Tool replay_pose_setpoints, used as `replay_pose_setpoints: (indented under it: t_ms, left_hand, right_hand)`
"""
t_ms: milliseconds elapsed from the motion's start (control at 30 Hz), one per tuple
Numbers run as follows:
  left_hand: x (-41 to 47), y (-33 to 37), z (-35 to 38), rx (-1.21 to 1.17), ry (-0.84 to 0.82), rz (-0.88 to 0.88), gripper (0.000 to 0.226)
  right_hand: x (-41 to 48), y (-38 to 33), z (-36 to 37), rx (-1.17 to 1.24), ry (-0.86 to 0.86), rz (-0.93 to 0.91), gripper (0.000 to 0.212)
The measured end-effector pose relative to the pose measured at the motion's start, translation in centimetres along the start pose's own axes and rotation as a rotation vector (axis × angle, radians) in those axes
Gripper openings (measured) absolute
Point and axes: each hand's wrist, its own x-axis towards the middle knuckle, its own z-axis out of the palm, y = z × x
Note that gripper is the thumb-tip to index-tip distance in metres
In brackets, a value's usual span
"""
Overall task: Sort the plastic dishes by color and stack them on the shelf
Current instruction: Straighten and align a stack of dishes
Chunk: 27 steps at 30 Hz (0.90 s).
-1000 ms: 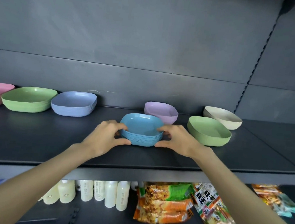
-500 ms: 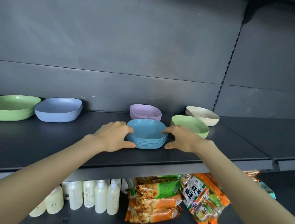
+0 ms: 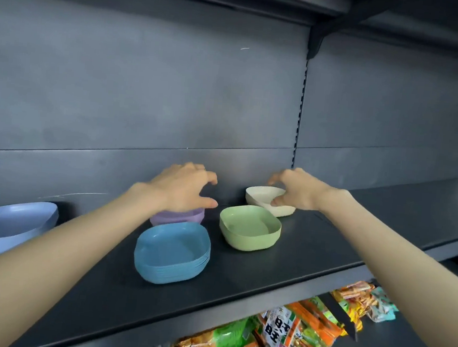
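**Five colours of plastic dish on one dark shelf, two hands over the back row**

Counted on the matte black metal shelf (image 3: 298,248): one blue stack (image 3: 172,251), one purple stack (image 3: 182,218), one green bowl (image 3: 249,227), one cream bowl (image 3: 261,199), one periwinkle dish (image 3: 10,226). All smooth, dull-finished plastic, squarish with rounded corners.

Nearest the front edge, the blue stack: shallow dishes nested tight, several thin rims layered down the right side, too fine to number. Just behind it, the purple stack, mostly hidden under the left hand (image 3: 185,189). Right of blue and apart from it, the green bowl: deeper, upright, thin-walled. Behind green, close to the flat grey back panel (image 3: 173,99), the cream bowl, equally deep. At far left, cut by the frame edge, the periwinkle dish: broader and shallower than the rest.

Over the purple stack, palm down, the left hand: fingers spread and loosely curled, gripping nothing; contact with the stack not readable. Over the cream bowl, the right hand (image 3: 295,191): arched, thumb tip at the near rim, fingers above the far rim. Cannot tell whether clasping the bowl or only close to it.

Below the shelf, glossy crinkled snack packets (image 3: 296,337) in orange and green, at least three.
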Motion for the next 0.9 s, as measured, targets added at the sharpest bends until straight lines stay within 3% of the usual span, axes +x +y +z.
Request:
replay_pose_setpoints:
  t_ms: [467, 633, 900]
  left_hand:
    - [16.0, 8.1, 5.2, -0.043, -0.023, -0.201, 0.057]
    - [18.1, 8.7, 7.9, -0.117, -0.086, -0.311, 0.06]
    - [18.8, 7.8, 11.9, -0.414, -0.16, -0.458, 0.065]
  right_hand:
    - [10.6, 17.2, 0.8, -0.004, -0.079, -0.114, 0.057]
    - [13.6, 19.5, 2.6, 0.006, -0.143, -0.206, 0.058]
    - [15.3, 20.9, 6.6, 0.29, -0.261, -0.287, 0.061]
